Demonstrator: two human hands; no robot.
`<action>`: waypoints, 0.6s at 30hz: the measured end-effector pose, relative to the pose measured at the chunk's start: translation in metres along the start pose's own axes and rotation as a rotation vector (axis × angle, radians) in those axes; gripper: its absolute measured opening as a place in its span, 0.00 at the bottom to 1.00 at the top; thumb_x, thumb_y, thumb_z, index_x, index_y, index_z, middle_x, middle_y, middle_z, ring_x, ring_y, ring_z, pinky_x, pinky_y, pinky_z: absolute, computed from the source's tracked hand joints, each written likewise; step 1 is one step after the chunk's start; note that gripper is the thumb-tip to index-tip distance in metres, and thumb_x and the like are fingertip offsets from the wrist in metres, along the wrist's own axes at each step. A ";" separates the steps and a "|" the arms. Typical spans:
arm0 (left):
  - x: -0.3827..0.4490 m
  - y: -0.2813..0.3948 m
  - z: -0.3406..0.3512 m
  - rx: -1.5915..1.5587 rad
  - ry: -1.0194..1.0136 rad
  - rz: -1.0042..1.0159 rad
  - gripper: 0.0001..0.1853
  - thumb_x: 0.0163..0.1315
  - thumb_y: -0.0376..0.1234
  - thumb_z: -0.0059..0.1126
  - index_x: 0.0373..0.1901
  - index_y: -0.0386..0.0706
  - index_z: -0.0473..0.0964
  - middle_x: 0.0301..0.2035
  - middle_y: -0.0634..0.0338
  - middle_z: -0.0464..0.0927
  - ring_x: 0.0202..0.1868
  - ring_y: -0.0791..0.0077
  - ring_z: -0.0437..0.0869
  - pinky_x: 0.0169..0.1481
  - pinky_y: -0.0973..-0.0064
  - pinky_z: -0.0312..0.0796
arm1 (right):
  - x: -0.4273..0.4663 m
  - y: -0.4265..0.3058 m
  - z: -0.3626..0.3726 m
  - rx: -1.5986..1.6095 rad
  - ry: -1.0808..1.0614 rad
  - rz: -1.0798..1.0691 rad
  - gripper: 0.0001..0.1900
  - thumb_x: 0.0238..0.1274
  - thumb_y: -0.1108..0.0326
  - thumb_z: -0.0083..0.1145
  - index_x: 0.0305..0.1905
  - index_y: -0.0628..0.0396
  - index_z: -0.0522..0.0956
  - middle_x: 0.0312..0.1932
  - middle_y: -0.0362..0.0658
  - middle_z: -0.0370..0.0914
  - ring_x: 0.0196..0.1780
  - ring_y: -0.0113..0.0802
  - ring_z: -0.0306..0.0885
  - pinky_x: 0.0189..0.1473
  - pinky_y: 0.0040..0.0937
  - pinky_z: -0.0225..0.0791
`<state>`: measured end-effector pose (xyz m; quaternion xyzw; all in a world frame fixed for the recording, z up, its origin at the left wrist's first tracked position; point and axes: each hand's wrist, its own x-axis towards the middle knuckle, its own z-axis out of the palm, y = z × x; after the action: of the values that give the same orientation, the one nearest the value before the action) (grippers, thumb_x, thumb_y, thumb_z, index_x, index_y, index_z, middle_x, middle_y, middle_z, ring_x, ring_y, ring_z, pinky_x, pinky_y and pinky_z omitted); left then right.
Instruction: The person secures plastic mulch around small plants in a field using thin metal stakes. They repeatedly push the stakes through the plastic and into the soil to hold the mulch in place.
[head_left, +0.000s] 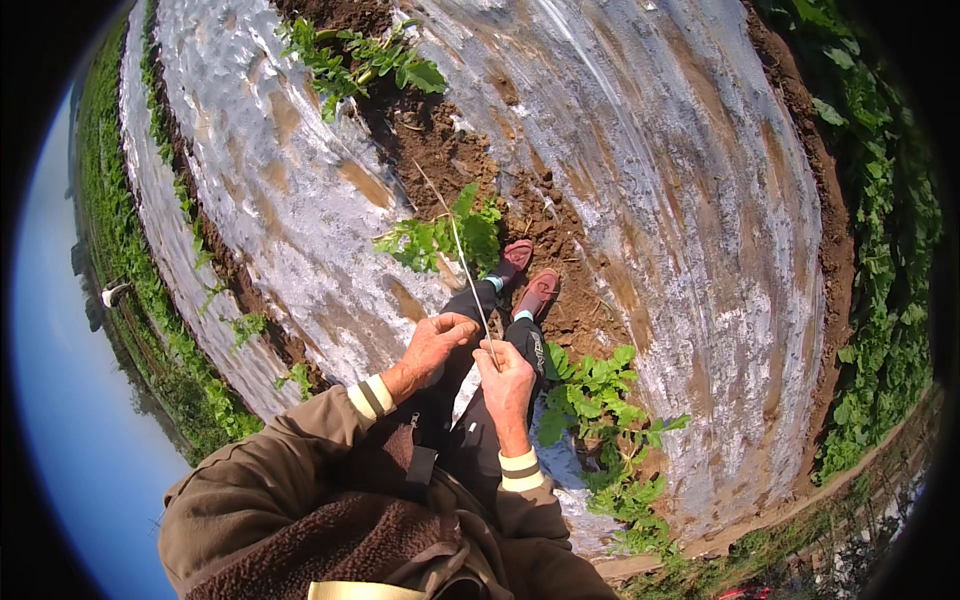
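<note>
Both hands are held close together in front of my body, above my legs. My right hand (508, 379) pinches a thin pale stick or stem (459, 244) between thumb and fingers; it reaches forward past my shoes, over a leafy green plant (476, 232). My left hand (431, 349) is just beside it, thumb and fingertips brought together near the stem; whether it holds a small thing cannot be told. A white pointed strip (465, 394), perhaps plastic, hangs between the hands, and what holds it is hidden.
My maroon shoes (538, 291) stand on a brown soil furrow (555, 232) between beds covered with silvery plastic film (697, 262). Leafy plants (600, 405) grow close by my right leg, others (360, 60) ahead. Dense green rows (885, 285) line the far right.
</note>
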<state>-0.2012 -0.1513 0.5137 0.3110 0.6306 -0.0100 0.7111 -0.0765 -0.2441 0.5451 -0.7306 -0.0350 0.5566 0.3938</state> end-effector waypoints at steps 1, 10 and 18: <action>-0.004 0.006 -0.009 0.038 0.047 0.019 0.11 0.63 0.36 0.64 0.35 0.36 0.82 0.31 0.64 0.82 0.35 0.82 0.77 0.42 0.81 0.70 | -0.001 -0.003 -0.001 0.020 -0.007 -0.018 0.07 0.59 0.73 0.65 0.39 0.64 0.81 0.27 0.38 0.81 0.29 0.20 0.74 0.32 0.22 0.69; -0.051 0.016 -0.004 -0.370 0.049 -0.080 0.28 0.73 0.48 0.44 0.50 0.27 0.75 0.46 0.46 0.80 0.46 0.62 0.82 0.57 0.63 0.73 | -0.041 -0.040 0.023 -0.165 -0.110 -0.219 0.19 0.67 0.60 0.60 0.26 0.63 0.70 0.19 0.49 0.67 0.22 0.41 0.63 0.27 0.37 0.62; -0.099 0.040 -0.056 0.040 0.085 0.177 0.12 0.67 0.36 0.59 0.40 0.34 0.82 0.36 0.60 0.84 0.40 0.78 0.81 0.50 0.76 0.72 | -0.061 -0.054 0.007 -0.248 -0.117 -0.298 0.06 0.62 0.70 0.60 0.36 0.62 0.75 0.30 0.54 0.79 0.35 0.54 0.79 0.35 0.42 0.70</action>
<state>-0.2556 -0.1314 0.6198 0.3799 0.6298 0.0535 0.6754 -0.0846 -0.2327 0.6255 -0.7265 -0.2339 0.5251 0.3764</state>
